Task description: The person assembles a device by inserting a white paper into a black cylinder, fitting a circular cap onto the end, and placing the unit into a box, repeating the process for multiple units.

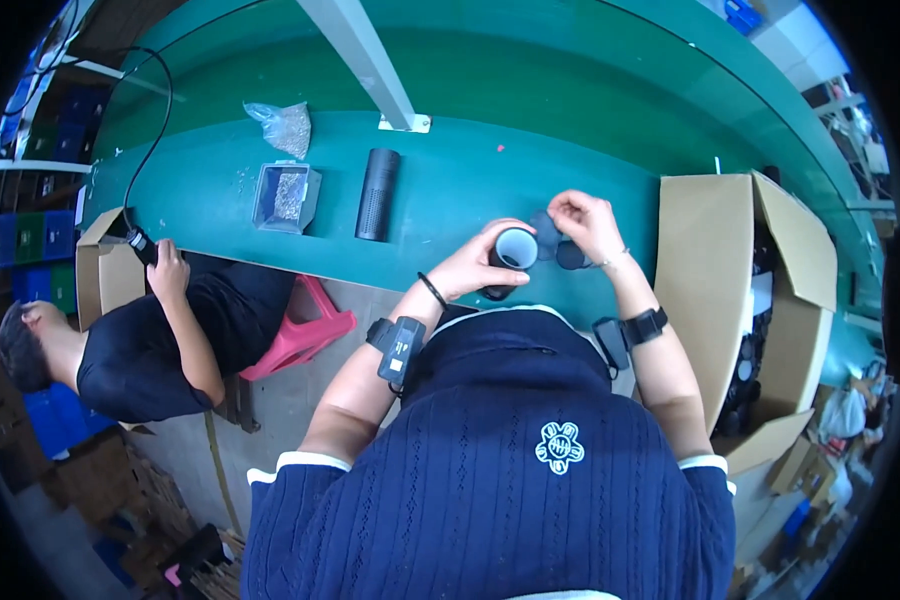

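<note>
My left hand (470, 264) is wrapped round a black hollow cylinder (499, 291), whose open end with a pale inside faces up. Close to that opening, my right hand (594, 230) pinches the edge of a thin dark round piece (543, 229). Another small dark round piece (571, 256) lies just below the right fingers. Further left on the green bench stands or lies a black tube with a perforated lower part (377, 196). Beside it is a grey bin (266, 205) of small silvery bits, with a clear bag (290, 130) of similar bits behind.
To the right, an open cardboard box (703, 270) holds dark parts. A white metal post (362, 55) rises from the green bench (440, 160). At the left, a co-worker (150, 340) grips a corded black tool (142, 245), near a pink stool (300, 330) and a smaller cardboard box (120, 275).
</note>
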The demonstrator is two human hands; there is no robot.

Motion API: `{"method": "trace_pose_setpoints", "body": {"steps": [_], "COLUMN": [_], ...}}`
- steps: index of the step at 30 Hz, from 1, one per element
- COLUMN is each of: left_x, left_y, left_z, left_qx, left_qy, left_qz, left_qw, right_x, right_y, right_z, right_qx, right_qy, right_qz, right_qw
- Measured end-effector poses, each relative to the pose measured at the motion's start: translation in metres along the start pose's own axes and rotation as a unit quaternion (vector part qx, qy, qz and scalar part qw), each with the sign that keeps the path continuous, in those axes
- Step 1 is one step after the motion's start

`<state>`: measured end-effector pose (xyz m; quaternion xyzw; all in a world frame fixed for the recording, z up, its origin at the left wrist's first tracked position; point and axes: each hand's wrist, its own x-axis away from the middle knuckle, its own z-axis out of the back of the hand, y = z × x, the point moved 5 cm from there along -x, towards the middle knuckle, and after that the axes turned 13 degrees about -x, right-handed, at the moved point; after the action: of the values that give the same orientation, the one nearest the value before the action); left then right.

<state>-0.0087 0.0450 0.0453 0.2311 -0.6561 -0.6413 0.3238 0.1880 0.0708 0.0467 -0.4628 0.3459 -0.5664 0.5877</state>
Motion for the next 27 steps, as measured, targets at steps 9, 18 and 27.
{"method": "trace_pose_setpoints", "body": {"steps": [9,18,27], "left_x": [0.004,0.014,0.003], "left_y": [0.003,-0.016,-0.03], "left_z": [-0.006,0.011,0.017], "left_qx": [0.234,0.117,-0.051], "left_qy": [-0.047,0.132,0.174], "left_qz": [0.06,0.052,-0.02], "left_qw": [0.969,0.983,0.983], "right_x": [0.029,0.022,0.01], "right_y": [-0.015,-0.011,-0.05], "right_z": [-0.03,-0.018,-0.025], "right_qx": [-0.494,-0.655,-0.218], "right_qy": [-0.188,-0.183,-0.18], "right_qz": [-0.036,-0.126,-0.052], "right_qw": [0.848,0.722,0.958]}}
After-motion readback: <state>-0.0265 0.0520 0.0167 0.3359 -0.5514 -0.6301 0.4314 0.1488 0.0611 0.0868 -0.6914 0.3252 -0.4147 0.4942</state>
